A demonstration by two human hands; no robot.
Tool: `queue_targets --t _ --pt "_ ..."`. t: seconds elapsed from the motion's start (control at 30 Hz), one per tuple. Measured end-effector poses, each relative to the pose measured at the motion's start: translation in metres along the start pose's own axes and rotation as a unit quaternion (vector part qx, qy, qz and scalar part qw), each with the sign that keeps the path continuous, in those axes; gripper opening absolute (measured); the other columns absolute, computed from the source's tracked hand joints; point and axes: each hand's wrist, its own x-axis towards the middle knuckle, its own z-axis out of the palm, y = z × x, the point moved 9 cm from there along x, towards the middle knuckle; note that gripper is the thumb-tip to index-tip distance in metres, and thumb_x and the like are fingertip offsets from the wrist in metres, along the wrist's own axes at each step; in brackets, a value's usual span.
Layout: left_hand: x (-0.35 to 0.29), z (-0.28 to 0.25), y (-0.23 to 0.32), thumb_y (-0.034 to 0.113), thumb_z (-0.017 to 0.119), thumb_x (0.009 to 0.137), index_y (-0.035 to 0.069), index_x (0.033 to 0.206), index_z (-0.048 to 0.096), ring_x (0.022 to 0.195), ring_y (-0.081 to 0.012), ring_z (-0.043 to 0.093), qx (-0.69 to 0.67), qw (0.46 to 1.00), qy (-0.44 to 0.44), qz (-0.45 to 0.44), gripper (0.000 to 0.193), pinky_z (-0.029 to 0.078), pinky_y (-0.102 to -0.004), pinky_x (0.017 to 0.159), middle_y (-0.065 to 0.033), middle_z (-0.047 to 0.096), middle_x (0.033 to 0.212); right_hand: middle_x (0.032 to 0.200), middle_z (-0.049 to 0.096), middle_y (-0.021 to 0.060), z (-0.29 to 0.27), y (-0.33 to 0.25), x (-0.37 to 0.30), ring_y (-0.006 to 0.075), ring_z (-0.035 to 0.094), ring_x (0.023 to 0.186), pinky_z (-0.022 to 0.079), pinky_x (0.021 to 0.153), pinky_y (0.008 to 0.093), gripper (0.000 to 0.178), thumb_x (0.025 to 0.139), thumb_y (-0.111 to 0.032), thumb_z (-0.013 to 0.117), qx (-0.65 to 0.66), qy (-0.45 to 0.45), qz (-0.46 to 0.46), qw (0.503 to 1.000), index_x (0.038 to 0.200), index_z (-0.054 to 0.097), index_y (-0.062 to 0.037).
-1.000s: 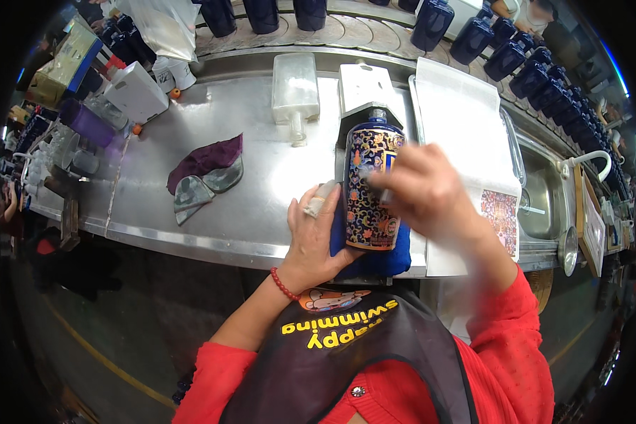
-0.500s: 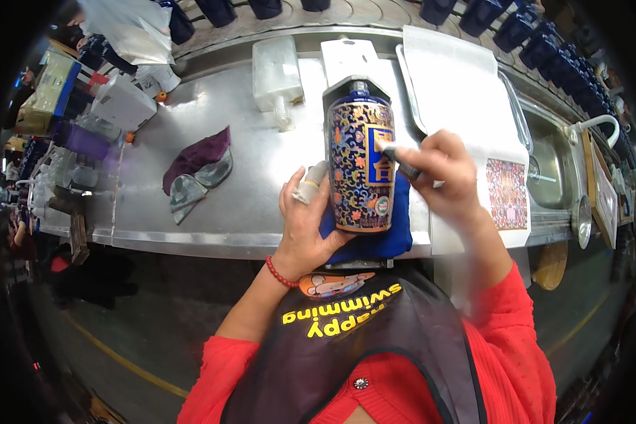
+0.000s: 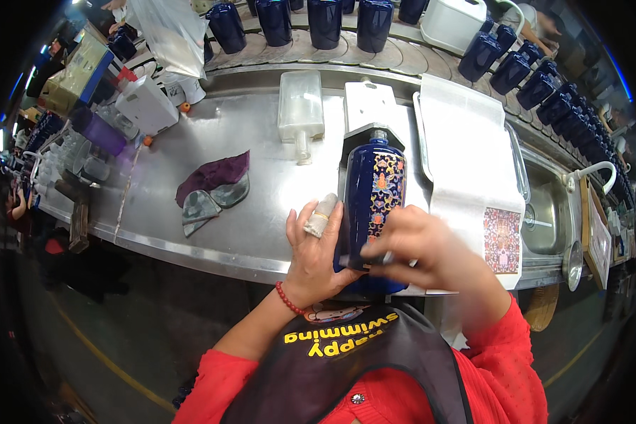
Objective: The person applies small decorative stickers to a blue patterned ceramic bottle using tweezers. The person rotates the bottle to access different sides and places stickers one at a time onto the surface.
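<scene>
A dark blue glass bottle [image 3: 360,191] lies with its neck pointing away from me, resting on a dark holder and a blue cloth. Its left part is plain glossy blue; a floral patterned decal [image 3: 387,185] covers the right part. My left hand [image 3: 312,258] steadies the bottle at its lower left, thumb by the base, a pale wrap around one finger. Over the bottle's lower end, my right hand [image 3: 424,247] is blurred and closed on a small dark tool [image 3: 380,259], whose exact kind is unclear. The tool is at the decal's lower part.
A purple and grey-green cloth [image 3: 215,185] lies to the left. Beyond stand a clear empty bottle [image 3: 300,106] and a white block [image 3: 369,102]. On the right are white sheets [image 3: 463,134], a patterned decal sheet [image 3: 502,240] and a sink [image 3: 546,212]. Blue bottles [image 3: 325,25] line a conveyor behind.
The bottle has been turned, so its plain blue side shows where the patterned front faced up. My right hand has moved from its right side down toward its base. The view has shifted.
</scene>
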Motion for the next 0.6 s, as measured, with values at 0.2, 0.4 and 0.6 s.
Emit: queue_targets --t 0.2,0.4,0.6 --pt "0.002 -0.003 0.005 0.062 0.079 0.075 -0.009 0.147 0.043 0.143 -0.0441 0.028 0.033 0.999 -0.002 0.017 0.108 0.01 -0.0679 0.115 -0.0287 0.051 0.141 0.086 0.069 0.0046 -0.033 0.097 -0.038 0.0075 0.063 0.073 0.052 0.063 0.0242 0.022 0.099 -0.017 0.067 0.037 0.275 0.324 0.905 0.111 0.065 0.0011" --pt "0.006 -0.013 0.017 0.062 0.081 0.074 -0.01 0.143 0.049 0.142 -0.0438 0.031 0.067 0.997 0.011 0.024 0.105 0.009 -0.0693 0.114 -0.0271 0.057 0.134 0.094 0.07 0.0098 -0.026 0.078 -0.019 0.0133 0.066 0.082 0.054 0.071 0.0262 0.03 0.099 -0.016 0.063 -0.074 0.228 0.24 0.941 0.125 0.061 0.0006" --pt "0.009 -0.016 0.017 0.059 0.084 0.072 -0.009 0.143 0.05 0.141 -0.0461 0.036 0.068 0.997 0.019 0.015 0.104 0.011 -0.0674 0.116 -0.0253 0.056 0.139 0.1 0.069 0.0096 -0.031 0.08 -0.034 0.0131 0.066 0.088 0.055 0.077 0.027 0.029 0.1 -0.013 0.061 -0.03 0.303 0.329 0.894 0.125 0.061 0.0004"
